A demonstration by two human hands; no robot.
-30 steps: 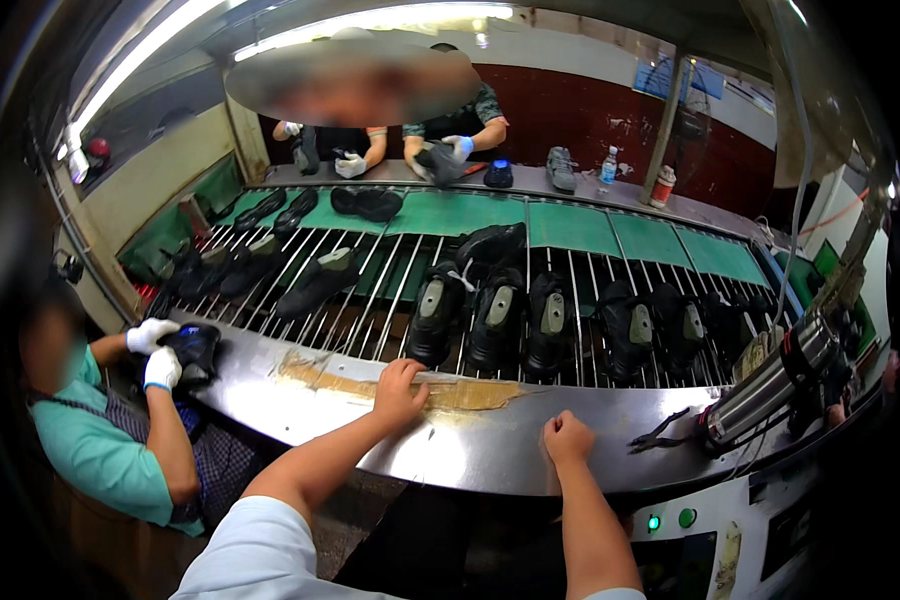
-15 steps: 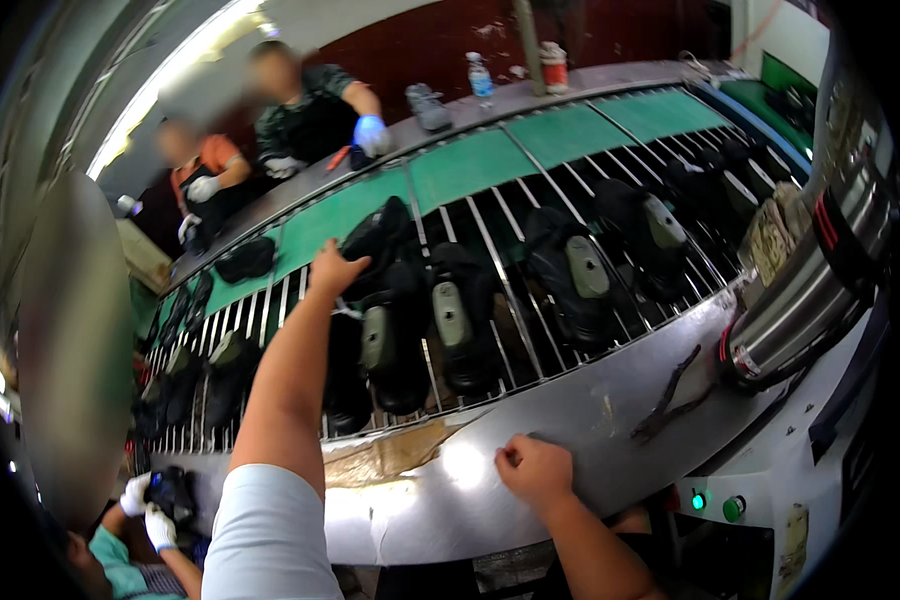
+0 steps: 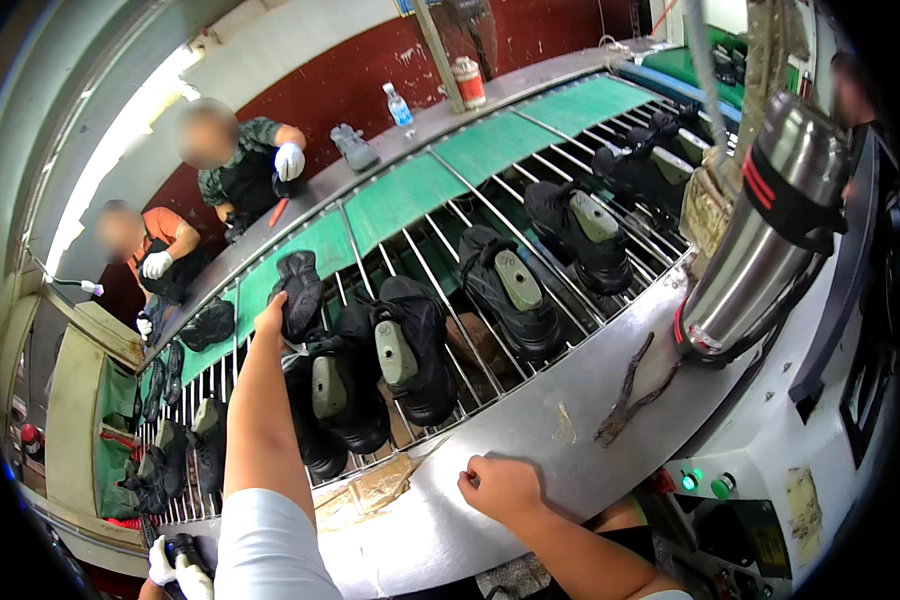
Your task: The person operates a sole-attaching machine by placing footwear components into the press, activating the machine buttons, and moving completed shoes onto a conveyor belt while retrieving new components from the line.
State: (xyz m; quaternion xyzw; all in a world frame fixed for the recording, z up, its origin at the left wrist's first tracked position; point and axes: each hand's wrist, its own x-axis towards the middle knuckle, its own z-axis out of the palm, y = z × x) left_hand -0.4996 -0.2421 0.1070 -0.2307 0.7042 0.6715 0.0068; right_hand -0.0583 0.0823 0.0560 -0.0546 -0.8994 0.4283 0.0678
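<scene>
My left hand reaches across the rod conveyor, its fingers closed on the edge of a black shoe sole with a ridged face. Part of the fingers is hidden behind it. Just nearer to me, black shoes on grey-green lasts lie across the metal rods, with another lasted shoe to their right. My right hand, fingers curled in with nothing visible in them, is over the smooth metal ledge along the conveyor's near side.
A steel thermos leans at the right by a forked dark strip. Green belt panels run along the far side. Across stand two gloved people, a bottle near them. Another person's gloved hands show at lower left.
The whole view has shifted, and the scene sits further left. My left hand has gone from reaching at the sole to gripping it, and the sole stands more upright. My right hand stays curled.
</scene>
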